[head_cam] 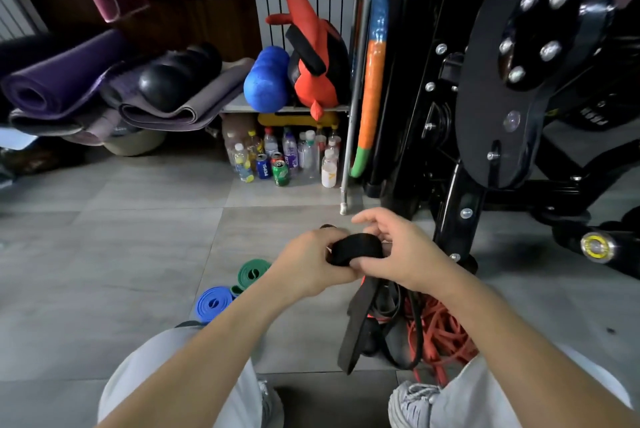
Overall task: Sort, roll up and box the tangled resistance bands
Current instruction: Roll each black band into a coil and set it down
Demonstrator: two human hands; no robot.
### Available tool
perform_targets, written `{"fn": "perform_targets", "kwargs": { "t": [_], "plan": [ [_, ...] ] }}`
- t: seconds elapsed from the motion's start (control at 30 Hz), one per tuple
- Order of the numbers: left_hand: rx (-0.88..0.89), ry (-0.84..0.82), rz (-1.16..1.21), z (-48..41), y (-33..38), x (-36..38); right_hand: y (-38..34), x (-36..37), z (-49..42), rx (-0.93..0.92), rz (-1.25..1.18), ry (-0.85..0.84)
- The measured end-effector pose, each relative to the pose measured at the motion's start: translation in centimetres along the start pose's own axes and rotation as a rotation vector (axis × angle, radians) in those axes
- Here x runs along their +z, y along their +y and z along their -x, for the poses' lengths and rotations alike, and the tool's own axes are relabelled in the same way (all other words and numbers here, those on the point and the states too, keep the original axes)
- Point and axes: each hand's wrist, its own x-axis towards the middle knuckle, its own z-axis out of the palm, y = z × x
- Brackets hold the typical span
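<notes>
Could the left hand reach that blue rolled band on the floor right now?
Probably, once freed: the left hand grips the black band now, but the blue roll lies uncovered on the floor nearby.

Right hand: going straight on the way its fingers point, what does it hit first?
Likely the left hand, gripping the far side of the same black band roll the right hand holds; depth is unclear.

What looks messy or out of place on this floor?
The heap of red and black bands by the right shoe is a loose tangle, unlike the neatly coiled blue roll and green roll. Left hand and right hand grip a part-rolled black band.
</notes>
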Motion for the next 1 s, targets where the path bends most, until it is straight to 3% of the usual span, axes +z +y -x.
{"fn": "perform_targets", "kwargs": {
  "t": [0.17, 0.33, 0.43, 0.6, 0.67, 0.77, 0.83, 0.9, 1.0],
  "plan": [
    [-0.035, 0.04, 0.6, 0.2, 0.0, -2.1, 0.4, -1.0, 0.0, -0.027, -0.234, 0.053],
    [0.001, 0.044, 0.957, 0.8, -0.1, -2.0, 0.4, 0.3, 0.1, -0.031, -0.244, 0.0],
    [-0.034, -0.004, 1.188, 0.8, -0.1, -1.0, -0.3, 0.9, 0.3, -0.104, -0.435, 0.056],
    [-0.146, -0.01, 1.292, 0.6, 0.2, -0.1, -0.6, 1.3, 1.0, -0.055, -0.343, 0.136],
    [-0.148, -0.032, 1.131, 0.4, 0.4, -0.3, -0.6, 0.8, 1.1, -0.006, -0.268, 0.12],
    [-0.05, 0.06, 0.228, 0.2, -0.1, -1.1, 0.0, 0.4, 1.2, 0.065, 0.121, 0.018],
    [0.1, 0.027, -0.176, 0.3, -0.7, -0.8, 0.3, 1.0, 1.4, 0.033, 0.413, -0.057],
    [0.222, -0.069, -0.38, 0.8, -1.2, 0.4, 0.6, 1.9, 1.6, -0.059, 0.581, -0.105],
    [0.184, -0.063, -0.513, 1.5, -1.5, 1.1, 0.5, 2.7, 1.6, -0.1, 0.629, -0.126]
  ]
}}
